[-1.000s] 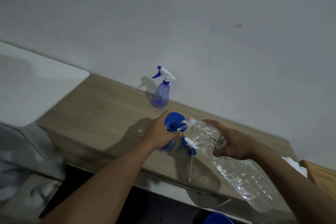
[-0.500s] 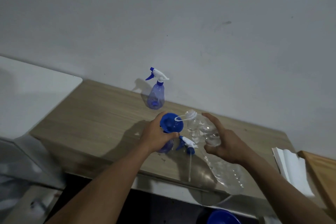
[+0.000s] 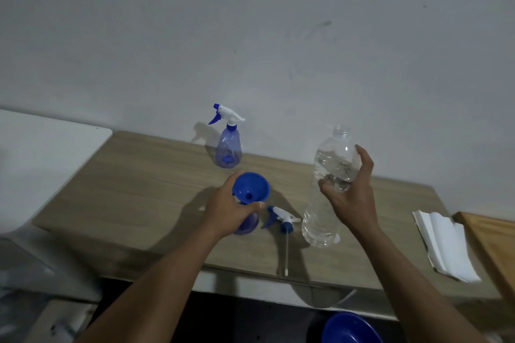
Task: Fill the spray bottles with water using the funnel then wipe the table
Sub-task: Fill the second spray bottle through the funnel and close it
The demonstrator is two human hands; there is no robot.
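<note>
Left hand (image 3: 228,211) curls round an open spray bottle (image 3: 248,227) mid-worktop, a blue funnel (image 3: 250,188) seated in its neck. Right hand (image 3: 349,195) grips an uncapped, upright water bottle (image 3: 331,172). Pale wooden worktop (image 3: 139,181), grey wall (image 3: 250,36) behind.

**The count of things**

There are two spray bottles: the far spray bottle (image 3: 228,152) and the near spray bottle (image 3: 246,227). There is one blue funnel (image 3: 250,188), one loose spray head (image 3: 282,220), one water bottle (image 3: 328,189), one white folded sheet (image 3: 443,245) and one blue bowl (image 3: 351,327). Two hands: left hand (image 3: 228,209), right hand (image 3: 351,198).
</note>
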